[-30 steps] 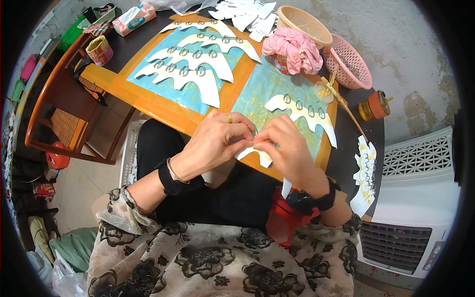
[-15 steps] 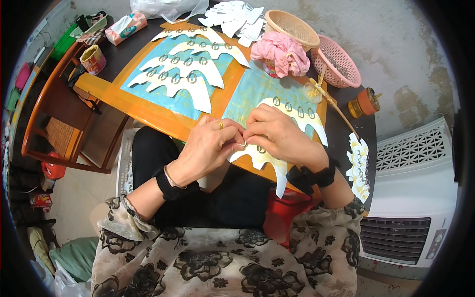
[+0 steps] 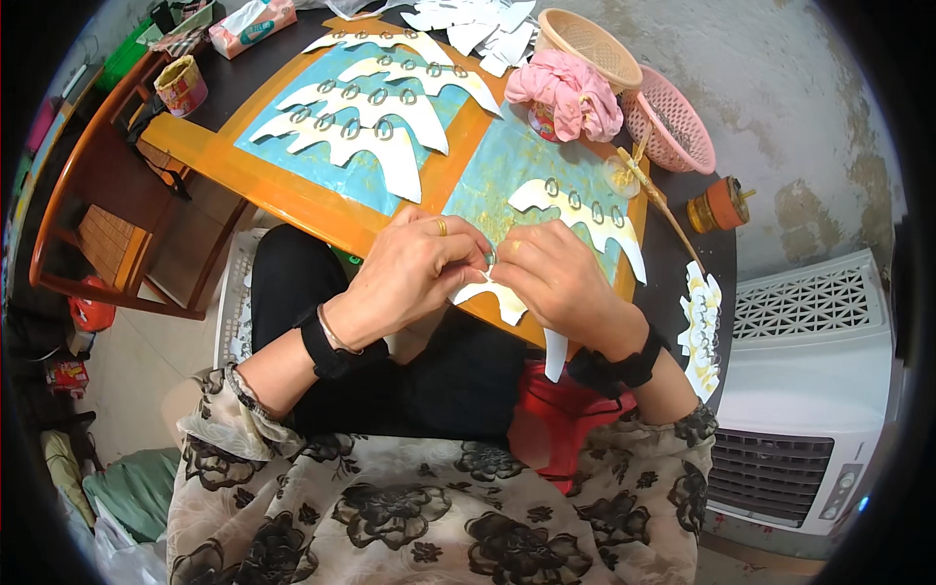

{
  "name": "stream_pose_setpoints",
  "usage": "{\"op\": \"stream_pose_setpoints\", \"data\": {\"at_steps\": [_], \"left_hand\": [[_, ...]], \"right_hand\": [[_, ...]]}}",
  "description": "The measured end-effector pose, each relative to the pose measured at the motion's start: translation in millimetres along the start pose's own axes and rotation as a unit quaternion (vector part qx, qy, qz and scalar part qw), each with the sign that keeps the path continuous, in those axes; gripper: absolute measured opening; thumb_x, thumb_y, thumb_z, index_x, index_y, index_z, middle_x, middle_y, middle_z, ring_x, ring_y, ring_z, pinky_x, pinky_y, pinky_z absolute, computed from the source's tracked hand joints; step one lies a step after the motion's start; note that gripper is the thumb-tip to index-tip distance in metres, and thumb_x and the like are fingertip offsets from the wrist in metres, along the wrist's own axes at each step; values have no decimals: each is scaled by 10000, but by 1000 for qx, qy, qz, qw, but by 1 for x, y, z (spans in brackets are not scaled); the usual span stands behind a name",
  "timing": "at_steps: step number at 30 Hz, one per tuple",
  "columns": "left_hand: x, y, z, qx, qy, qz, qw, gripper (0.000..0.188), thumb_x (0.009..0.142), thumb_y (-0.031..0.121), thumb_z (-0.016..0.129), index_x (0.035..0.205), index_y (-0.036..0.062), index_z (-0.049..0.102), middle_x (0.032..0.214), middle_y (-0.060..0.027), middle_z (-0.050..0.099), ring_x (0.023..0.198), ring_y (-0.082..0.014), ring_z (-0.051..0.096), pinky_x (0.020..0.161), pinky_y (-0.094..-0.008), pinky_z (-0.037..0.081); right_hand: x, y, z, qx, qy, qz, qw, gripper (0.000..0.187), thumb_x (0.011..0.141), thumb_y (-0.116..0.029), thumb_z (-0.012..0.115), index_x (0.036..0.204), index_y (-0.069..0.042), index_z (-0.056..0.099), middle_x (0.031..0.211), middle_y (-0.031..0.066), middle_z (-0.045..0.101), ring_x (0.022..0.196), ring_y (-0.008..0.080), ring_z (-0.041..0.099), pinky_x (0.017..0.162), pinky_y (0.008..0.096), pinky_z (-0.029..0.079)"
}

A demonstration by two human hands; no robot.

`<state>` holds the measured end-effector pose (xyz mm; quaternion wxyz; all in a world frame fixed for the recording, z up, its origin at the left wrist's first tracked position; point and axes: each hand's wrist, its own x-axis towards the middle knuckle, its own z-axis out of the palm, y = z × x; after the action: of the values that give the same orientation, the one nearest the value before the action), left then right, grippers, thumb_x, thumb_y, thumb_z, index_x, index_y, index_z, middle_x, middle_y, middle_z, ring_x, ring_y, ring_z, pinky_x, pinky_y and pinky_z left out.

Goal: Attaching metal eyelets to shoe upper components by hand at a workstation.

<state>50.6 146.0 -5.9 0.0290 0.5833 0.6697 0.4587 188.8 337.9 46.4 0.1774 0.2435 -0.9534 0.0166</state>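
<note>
My left hand [image 3: 414, 265] and my right hand [image 3: 558, 278] meet at the table's near edge, fingers closed in a pinch. Between them is a white cut-out piece [image 3: 499, 302] with pointed, tooth-like prongs; its upper edge lies under my fingers. A small metal ring [image 3: 490, 257] peeks out between the fingertips; which hand grips it is hard to make out. Beyond my right hand lies a similar white piece [image 3: 585, 216] carrying several metal rings. To the left, several more ringed pieces [image 3: 341, 141] rest in rows on a blue sheet [image 3: 331, 185].
Farther back stand a pink cloth bundle [image 3: 565, 93], a beige basket [image 3: 588, 44] and a pink basket [image 3: 673, 127]. A stick [image 3: 673, 219] and an orange-brown jar [image 3: 719, 205] sit at the right. White offcuts [image 3: 478, 24], a chair [image 3: 83, 210] and an air cooler [image 3: 790, 390] surround the table.
The view has shifted slightly. My right hand now covers more of the white piece, hiding the ring seen on it before, and a metal ring shows between the fingertips.
</note>
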Motion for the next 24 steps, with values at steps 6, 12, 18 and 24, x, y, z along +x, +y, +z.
{"op": "stream_pose_setpoints", "data": {"at_steps": [6, 12, 18, 24], "left_hand": [[-1, 0, -1, -18, -9, -16, 1000, 85, 893, 178, 804, 914, 107, 762, 1055, 15, 755, 950, -242, 682, 902, -389, 450], [-2, -1, -2, -13, -1, -11, 1000, 68, 884, 163, 801, 907, 111, 764, 1055, 10, 751, 933, -245, 676, 889, -382, 449], [-2, -2, -1, -7, -4, -11, 1000, 64, 879, 163, 800, 911, 118, 768, 1053, 8, 747, 928, -239, 676, 883, -382, 449], [-1, -1, -3, -8, -10, -17, 1000, 66, 878, 166, 803, 917, 122, 772, 1060, 12, 752, 924, -235, 679, 897, -378, 455]], "right_hand": [[-6, 10, 10, 93, 45, -2, 995, 264, 776, -42, 797, 1025, -59, 713, 1036, 37, 688, 1047, 246, 670, 843, 371, 518], [-1, 11, 3, 202, 43, 90, 974, 332, 786, -28, 816, 1096, -79, 707, 965, 59, 695, 909, 284, 663, 800, 386, 525], [4, 13, 7, 184, 58, 50, 980, 405, 818, -30, 806, 1197, -95, 677, 958, 61, 692, 843, 290, 636, 770, 391, 512], [3, 10, 12, 258, 72, 103, 958, 347, 841, -21, 785, 1162, -86, 671, 937, 70, 675, 851, 298, 639, 765, 397, 515]]}}
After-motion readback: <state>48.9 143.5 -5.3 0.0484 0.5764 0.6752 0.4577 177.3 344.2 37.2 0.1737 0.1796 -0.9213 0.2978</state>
